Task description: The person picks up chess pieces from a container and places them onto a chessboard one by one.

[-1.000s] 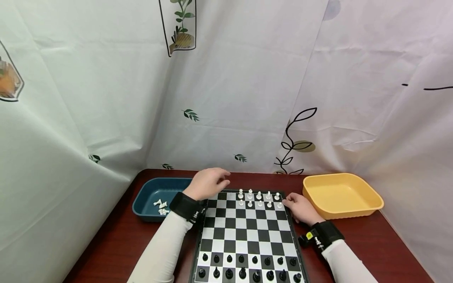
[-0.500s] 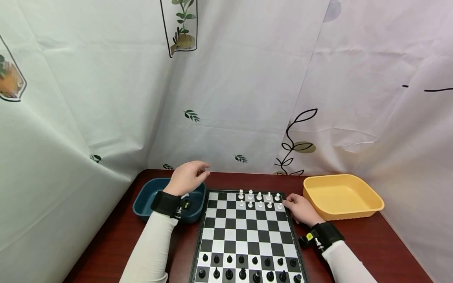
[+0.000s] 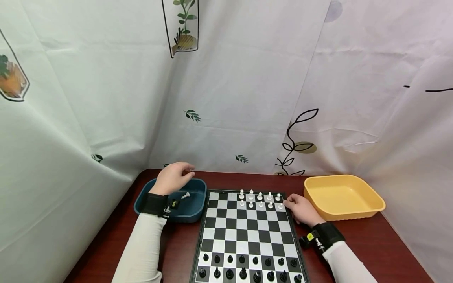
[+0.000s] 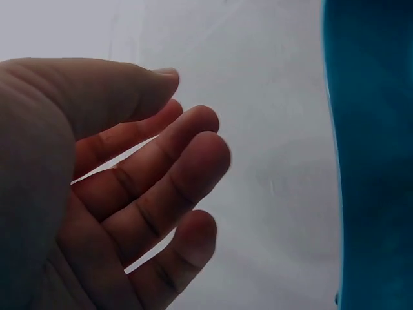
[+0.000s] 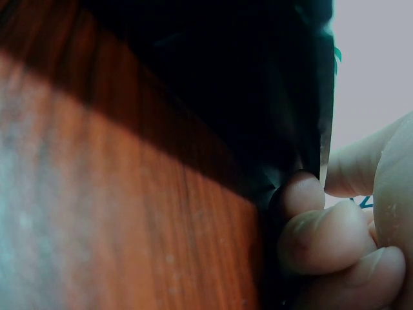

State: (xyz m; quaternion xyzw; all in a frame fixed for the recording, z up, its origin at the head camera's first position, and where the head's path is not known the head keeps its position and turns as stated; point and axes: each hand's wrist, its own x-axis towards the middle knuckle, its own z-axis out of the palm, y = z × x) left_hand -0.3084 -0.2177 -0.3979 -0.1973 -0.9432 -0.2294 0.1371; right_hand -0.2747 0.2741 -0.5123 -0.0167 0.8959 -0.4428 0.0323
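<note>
Over the blue bin (image 3: pixel 192 210) at the left hovers my left hand (image 3: pixel 172 178), its fingers loosely bent. The left wrist view shows nothing between its thumb and fingertips. One white chess piece (image 3: pixel 185 195) lies in the bin; the hand and wristband cover part of the inside. My right hand (image 3: pixel 302 207) grips the right edge of the chessboard (image 3: pixel 242 224) near its far corner. In the right wrist view, thumb and fingers (image 5: pixel 326 239) pinch that dark edge. White pieces (image 3: pixel 251 196) stand in two rows on the right part of the board's far side.
Black pieces (image 3: pixel 243 273) stand in two full rows along the board's near side. A yellow bin (image 3: pixel 345 214) with nothing inside sits right of my right hand. The dark red table (image 3: pixel 396 247) ends at a pale printed cloth (image 3: pixel 226 98) behind.
My left hand has moved left, from beside the board's far left corner to over the blue bin, staying loosely bent. The right hand has kept its place on the board's edge.
</note>
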